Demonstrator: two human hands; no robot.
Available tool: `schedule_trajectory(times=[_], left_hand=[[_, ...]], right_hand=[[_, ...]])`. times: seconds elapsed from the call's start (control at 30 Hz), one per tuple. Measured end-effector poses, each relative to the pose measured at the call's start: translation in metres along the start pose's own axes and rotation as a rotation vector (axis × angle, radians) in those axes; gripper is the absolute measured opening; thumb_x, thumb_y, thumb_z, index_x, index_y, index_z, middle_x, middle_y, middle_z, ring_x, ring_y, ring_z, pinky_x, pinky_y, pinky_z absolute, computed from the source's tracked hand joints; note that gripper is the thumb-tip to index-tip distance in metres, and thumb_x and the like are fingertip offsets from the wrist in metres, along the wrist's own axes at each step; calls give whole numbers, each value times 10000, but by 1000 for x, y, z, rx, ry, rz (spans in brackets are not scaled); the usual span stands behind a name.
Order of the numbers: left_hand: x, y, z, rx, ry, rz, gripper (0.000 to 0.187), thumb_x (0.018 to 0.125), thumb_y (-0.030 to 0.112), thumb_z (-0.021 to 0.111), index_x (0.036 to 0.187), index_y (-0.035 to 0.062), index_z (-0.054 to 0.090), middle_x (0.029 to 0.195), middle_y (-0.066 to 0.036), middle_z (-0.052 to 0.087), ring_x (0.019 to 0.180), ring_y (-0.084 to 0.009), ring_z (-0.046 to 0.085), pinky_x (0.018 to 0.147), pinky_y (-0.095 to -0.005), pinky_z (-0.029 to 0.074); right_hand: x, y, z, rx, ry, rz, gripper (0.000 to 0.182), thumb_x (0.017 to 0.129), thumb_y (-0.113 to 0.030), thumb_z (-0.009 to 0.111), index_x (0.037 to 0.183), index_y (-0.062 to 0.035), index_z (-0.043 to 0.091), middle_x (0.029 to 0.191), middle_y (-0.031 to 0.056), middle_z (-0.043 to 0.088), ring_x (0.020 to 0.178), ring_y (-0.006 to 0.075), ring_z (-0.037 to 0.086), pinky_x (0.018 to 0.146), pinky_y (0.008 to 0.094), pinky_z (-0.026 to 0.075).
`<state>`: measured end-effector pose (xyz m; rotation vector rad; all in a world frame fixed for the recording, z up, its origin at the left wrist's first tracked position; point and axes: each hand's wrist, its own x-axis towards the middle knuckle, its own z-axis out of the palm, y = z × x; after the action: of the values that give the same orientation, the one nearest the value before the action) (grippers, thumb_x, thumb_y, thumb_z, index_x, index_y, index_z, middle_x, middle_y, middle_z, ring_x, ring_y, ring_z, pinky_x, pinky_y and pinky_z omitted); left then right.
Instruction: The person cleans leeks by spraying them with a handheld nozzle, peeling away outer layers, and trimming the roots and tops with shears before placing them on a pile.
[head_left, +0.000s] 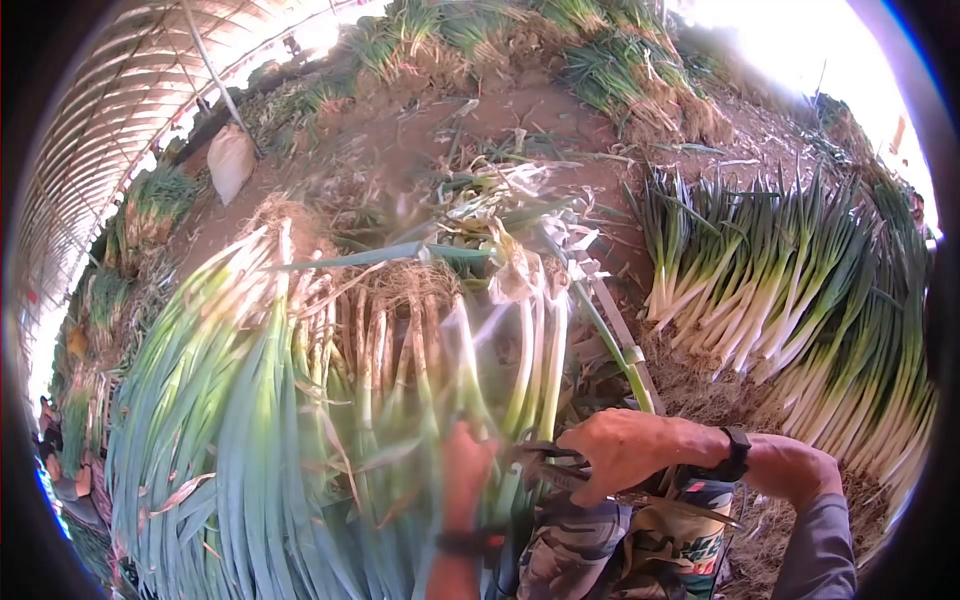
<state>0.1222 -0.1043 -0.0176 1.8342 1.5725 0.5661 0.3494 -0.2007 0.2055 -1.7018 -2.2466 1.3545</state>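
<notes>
Long green onions (250,400) lie in a thick pile at the left and centre, leaves toward me and roots away. My left hand (467,465), smeared by motion, is among the stalks in the middle, right at the lower part of a pale green onion stem (466,350). My right hand (625,450) is closed around a dark, slim metal tool (548,458) whose end points left toward the stalks. Just beyond it stand a few cleaned white onion stems (540,350), with a pale papery peel (513,272) at their top.
Rows of cleaned green onions (740,270) lie on the right. Peeled skins and leaf scraps (510,195) are heaped ahead on the brown soil (530,110). Bundles of unpeeled onions (640,75) line the back. A white sack (231,163) hangs by a pole at the left.
</notes>
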Motion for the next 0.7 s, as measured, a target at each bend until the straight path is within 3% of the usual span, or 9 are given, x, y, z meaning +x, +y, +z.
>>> schedule_trajectory(times=[0.2,0.3,0.47,0.5,0.57,0.7], left_hand=[[-1,3,2,55,-35,-6,419,727,219,780,1009,-52,629,869,-244,711,842,-418,702,783,-463,548],[-4,4,-2,-56,-42,-19,430,727,173,780,1066,-49,635,899,-205,727,833,-344,714,771,-415,553],[-16,-43,3,-535,-136,-74,658,761,23,719,1370,-46,480,1243,-170,650,992,-197,653,848,-315,542],[-22,-40,-5,-645,-163,-91,713,767,-7,702,1427,-43,435,1315,-165,618,1030,-176,633,869,-299,537],[-24,-32,-19,-667,-211,-105,755,769,-38,681,1462,-43,380,1380,-184,567,1064,-193,622,895,-309,534],[-25,-15,-30,-718,-226,-113,736,777,-52,668,1454,-39,379,1387,-194,556,1082,-206,622,904,-310,531]], right_hand=[[1,1,6,68,2,-11,550,729,-379,793,1085,23,674,951,242,701,910,413,683,806,465,542],[-1,-3,2,50,-9,-29,550,732,-377,784,1103,14,674,962,240,702,918,413,683,815,466,541],[-3,-6,-1,14,-58,5,574,738,-378,774,1153,3,663,974,231,706,927,407,685,823,473,541],[-3,-5,1,-13,-49,-12,558,738,-362,758,1193,-56,656,930,210,708,885,391,689,793,470,542],[-1,-2,4,-71,-22,-47,563,738,-330,725,1273,-173,642,842,169,711,800,360,698,734,463,546],[7,0,5,-129,-114,-42,557,734,-327,728,1256,-147,647,829,174,708,776,360,691,718,472,537]])
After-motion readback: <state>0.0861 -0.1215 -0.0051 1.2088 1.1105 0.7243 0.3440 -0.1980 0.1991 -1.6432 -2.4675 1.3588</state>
